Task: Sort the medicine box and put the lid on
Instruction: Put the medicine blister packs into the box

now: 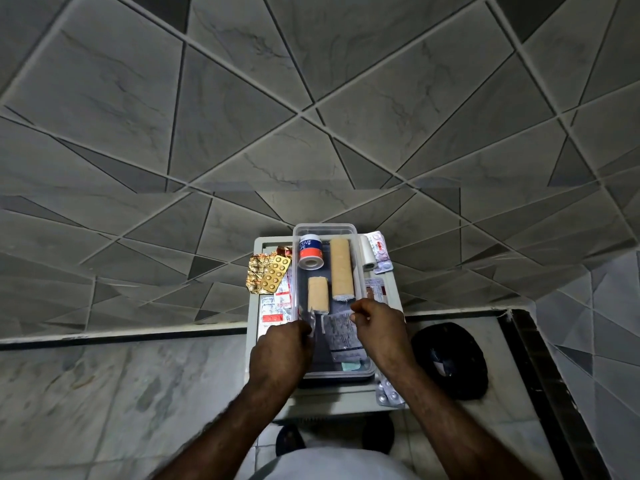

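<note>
Clear plastic box [325,226] sits mid-table [266,242], long side running away from the person, no lid on it.

Around it: L side has a gold foil pack [255,276] w/ an orange pill strip [276,273] on top, then red-and-white strips [277,306] nearer, hard against the box wall. Far R: a white roll [367,255] beside pink-white blister strips [380,252]. Another strip [375,289] lies along the R wall, and a silver blister [389,393] at the near R corner. On the floor to the R is a black object [450,358], can't tell what. Sandals [290,439] show under the table.

Inside the box: a tape roll [311,252] at the far end, a long tan bandage [341,270] beside it, a short tan bandage [318,294] nearer, a silver strip [341,332] flat on the bottom, a teal scrap [350,366] at the near end.

Writing: the tape label reads "ESIVE" and "PE", rest hidden. Print on the strips is too small to read.

Left hand [280,351] is over the near L wall, fingers curled, pinching a small foil piece [310,318]. Right hand [377,327] covers the R wall, fingers curled at the silver strip's far corner; can't tell if it grips. Both hands hide part of the box's near half.
</note>
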Motion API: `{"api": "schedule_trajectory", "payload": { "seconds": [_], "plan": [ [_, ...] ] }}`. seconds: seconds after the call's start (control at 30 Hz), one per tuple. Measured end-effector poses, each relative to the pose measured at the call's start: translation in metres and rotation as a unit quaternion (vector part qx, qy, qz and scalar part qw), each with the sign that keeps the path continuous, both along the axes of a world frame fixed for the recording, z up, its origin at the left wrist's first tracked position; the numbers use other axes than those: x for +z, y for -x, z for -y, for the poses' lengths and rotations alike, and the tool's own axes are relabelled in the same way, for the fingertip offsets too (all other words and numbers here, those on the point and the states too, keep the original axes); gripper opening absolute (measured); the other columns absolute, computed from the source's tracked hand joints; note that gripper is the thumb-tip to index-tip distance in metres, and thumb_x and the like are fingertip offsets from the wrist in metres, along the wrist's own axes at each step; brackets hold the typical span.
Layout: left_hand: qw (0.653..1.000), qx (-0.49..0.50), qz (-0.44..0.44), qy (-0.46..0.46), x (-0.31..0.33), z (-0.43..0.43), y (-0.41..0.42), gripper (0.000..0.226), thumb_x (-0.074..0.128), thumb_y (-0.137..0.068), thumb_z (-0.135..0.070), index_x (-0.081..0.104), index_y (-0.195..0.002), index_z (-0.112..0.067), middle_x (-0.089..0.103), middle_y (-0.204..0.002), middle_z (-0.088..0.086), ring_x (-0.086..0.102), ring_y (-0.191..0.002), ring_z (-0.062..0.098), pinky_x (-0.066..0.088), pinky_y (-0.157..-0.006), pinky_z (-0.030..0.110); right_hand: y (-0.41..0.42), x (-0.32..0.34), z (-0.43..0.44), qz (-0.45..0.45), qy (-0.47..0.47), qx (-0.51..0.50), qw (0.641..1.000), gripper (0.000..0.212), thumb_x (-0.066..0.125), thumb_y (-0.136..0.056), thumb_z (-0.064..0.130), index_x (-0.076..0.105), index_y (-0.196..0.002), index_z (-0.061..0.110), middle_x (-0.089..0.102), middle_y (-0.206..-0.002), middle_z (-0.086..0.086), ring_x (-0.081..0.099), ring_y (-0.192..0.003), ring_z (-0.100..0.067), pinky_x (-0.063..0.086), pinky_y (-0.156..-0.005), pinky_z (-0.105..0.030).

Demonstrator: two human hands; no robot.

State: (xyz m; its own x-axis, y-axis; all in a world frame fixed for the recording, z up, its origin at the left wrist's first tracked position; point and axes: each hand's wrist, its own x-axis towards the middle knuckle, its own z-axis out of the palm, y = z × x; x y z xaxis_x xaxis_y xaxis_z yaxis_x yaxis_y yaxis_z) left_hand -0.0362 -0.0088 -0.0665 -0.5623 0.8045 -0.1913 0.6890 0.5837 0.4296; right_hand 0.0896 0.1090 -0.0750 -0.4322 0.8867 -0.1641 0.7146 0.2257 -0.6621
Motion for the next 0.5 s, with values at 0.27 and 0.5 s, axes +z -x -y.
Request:
{"api": "schedule_trajectory", "payload": {
  "seconds": [0.27,0.5],
  "plan": [
    [0.96,0.177,0.13,-0.173,-0.002,0.02,0.025,0.01,0.07,-0.086,-0.025,0.073,-0.095,-0.029,0.071,-0.089,-0.016,0.064,-0.083,0.002,0.043,-0.073,0.017,-0.043,0.005,-0.014,-0.054,0.011,-0.09,0.994,0.019,0.065,-0.086,0.009,0.072,-0.103,0.014,0.072,-0.096,0.001,0.066,-0.086,-0.012,0.049,-0.074,-0.019],
    [0.951,0.248,0.147,-0.113,-0.038,0.041,0.052,0.01,0.07,-0.085,-0.03,0.071,-0.094,-0.025,0.074,-0.094,-0.002,0.069,-0.084,0.018,0.057,-0.081,0.038,-0.094,-0.025,-0.008,0.05,0.096,-0.113,0.988,0.027,0.071,-0.082,0.012,0.069,-0.109,0.011,0.074,-0.1,-0.008,0.065,-0.087,-0.016,0.043,-0.076,-0.021]
  ]
}}
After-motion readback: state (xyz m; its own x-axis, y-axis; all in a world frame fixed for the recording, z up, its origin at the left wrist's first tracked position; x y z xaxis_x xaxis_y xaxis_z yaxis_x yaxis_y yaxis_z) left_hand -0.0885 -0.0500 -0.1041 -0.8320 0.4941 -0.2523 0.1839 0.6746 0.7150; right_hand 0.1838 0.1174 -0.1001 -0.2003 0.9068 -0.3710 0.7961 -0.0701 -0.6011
